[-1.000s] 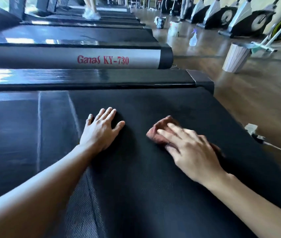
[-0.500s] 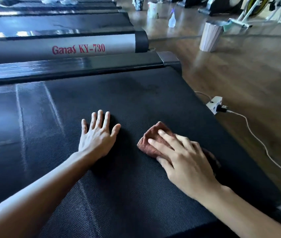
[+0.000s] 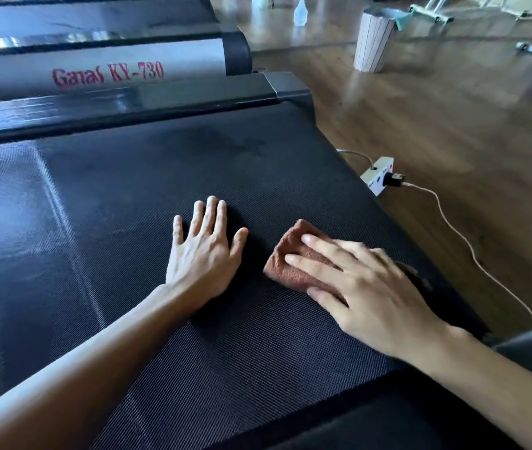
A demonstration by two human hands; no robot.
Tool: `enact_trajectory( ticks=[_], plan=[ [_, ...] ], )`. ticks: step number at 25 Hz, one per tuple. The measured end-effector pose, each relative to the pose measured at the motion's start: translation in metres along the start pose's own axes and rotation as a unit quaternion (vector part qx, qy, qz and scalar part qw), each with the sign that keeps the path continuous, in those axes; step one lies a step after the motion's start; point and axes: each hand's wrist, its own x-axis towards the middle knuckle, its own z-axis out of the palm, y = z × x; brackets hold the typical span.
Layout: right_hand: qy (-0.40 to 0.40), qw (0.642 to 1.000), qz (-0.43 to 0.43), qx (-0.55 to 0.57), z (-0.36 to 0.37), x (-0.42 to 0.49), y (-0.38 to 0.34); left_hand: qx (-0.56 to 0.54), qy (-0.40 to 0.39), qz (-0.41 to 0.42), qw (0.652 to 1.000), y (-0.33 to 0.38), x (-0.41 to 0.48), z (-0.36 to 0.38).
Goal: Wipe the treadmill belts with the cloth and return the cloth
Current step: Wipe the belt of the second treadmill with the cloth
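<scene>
Both forearms reach in from the bottom of the frame onto the black textured treadmill belt point(image 3: 121, 196). The left hand point(image 3: 204, 254), at the centre, lies palm down with its fingers straight and slightly spread, flat on the belt and holding nothing. Just to its right, the right hand point(image 3: 368, 287) presses down on a folded reddish-brown cloth point(image 3: 293, 254); its fingers are extended over the top of the cloth, not curled round it, and its outline is a little blurred. The cloth rests on the belt right of centre, its left end poking out past the fingertips, near the belt's right edge.

Pale streaks run across the belt in the left part of the frame. Above the belt lies a glossy black side rail point(image 3: 121, 105), and beyond it, at the upper left, a neighbouring treadmill's grey rail point(image 3: 95, 73) reads "Ganas KY-730" in red. To the right is a brown wooden floor point(image 3: 452, 125) with a white power strip point(image 3: 379, 177) and its cable beside the belt. A pale ribbed waste bin point(image 3: 373, 43) stands at the upper right.
</scene>
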Motion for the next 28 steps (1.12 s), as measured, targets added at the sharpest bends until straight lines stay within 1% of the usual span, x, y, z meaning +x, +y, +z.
enact_trajectory(
  ticks=[2, 3, 4, 5, 7, 8, 9, 12, 13, 14, 16, 17, 18, 21, 22, 23, 24, 25, 26, 27, 28],
  plan=[
    [0.002, 0.993, 0.118, 0.009, 0.001, 0.028, 0.018, 0.002, 0.002, 0.001, 1.0, 0.0, -0.001, 0.0],
    [0.014, 0.986, 0.169, 0.002, 0.005, 0.036, 0.016, 0.002, 0.004, 0.001, 1.0, 0.0, -0.001, 0.001],
    [0.027, 0.983, 0.182, -0.012, 0.009, 0.038, 0.009, 0.0, 0.007, 0.001, 1.0, 0.0, -0.001, 0.001],
    [0.034, 0.987, 0.156, -0.025, 0.013, 0.034, -0.001, -0.003, 0.009, 0.0, 1.0, 0.0, 0.0, 0.0],
    [0.013, 0.998, 0.057, -0.028, 0.014, 0.016, -0.013, -0.014, 0.014, -0.003, 1.0, -0.002, 0.001, -0.002],
    [0.003, 0.999, 0.03, -0.024, 0.011, 0.017, -0.006, -0.02, 0.015, -0.003, 1.0, -0.003, 0.002, -0.002],
    [0.002, 0.999, 0.041, -0.021, 0.009, 0.027, 0.006, -0.026, 0.014, 0.001, 1.0, -0.005, 0.003, -0.003],
    [0.016, 0.979, 0.204, -0.005, 0.016, 0.065, 0.028, -0.031, 0.01, 0.014, 0.999, -0.009, 0.01, -0.004],
    [0.041, 0.976, 0.213, -0.013, 0.02, 0.07, 0.023, -0.034, 0.011, 0.017, 0.999, -0.012, 0.016, -0.005],
    [0.062, 0.981, 0.179, -0.029, 0.024, 0.07, 0.012, -0.04, 0.009, 0.02, 0.999, -0.015, 0.024, -0.006],
    [0.047, 0.996, 0.066, -0.039, 0.03, 0.06, -0.002, -0.055, 0.002, 0.017, 0.998, -0.023, 0.041, -0.008],
    [0.038, 0.998, 0.039, -0.029, 0.029, 0.063, 0.001, -0.055, -0.003, 0.014, 0.998, -0.029, 0.05, -0.008],
    [0.039, 0.998, 0.047, -0.026, 0.028, 0.074, 0.009, -0.05, -0.006, 0.012, 0.999, -0.035, 0.06, -0.008],
    [0.032, 0.98, 0.192, -0.026, 0.036, 0.12, 0.028, -0.032, 0.003, -0.006, 0.999, -0.06, 0.096, -0.007],
    [0.032, 0.977, 0.211, -0.024, 0.04, 0.132, 0.023, -0.032, 0.007, -0.018, 0.999, -0.071, 0.11, -0.009],
    [0.048, 0.979, 0.195, -0.021, 0.043, 0.137, 0.011, -0.024, 0.005, -0.028, 0.999, -0.081, 0.121, -0.012],
    [0.063, 0.986, 0.152, -0.025, 0.047, 0.135, -0.003, -0.012, -0.003, -0.033, 0.999, -0.092, 0.13, -0.013],
    [0.062, 0.993, 0.097, -0.027, 0.048, 0.132, -0.013, -0.003, -0.017, -0.034, 0.999, -0.101, 0.136, -0.013],
    [0.044, 0.998, 0.052, -0.015, 0.045, 0.132, -0.013, -0.001, -0.027, -0.03, 0.999, -0.108, 0.141, -0.012],
    [0.022, 0.999, 0.033, 0.0, 0.043, 0.142, -0.003, -0.003, -0.024, -0.021, 0.999, -0.112, 0.143, -0.01],
    [0.003, 0.998, 0.063, 0.004, 0.045, 0.158, 0.01, -0.003, -0.011, -0.011, 1.0, -0.114, 0.143, -0.008]
  ],
)
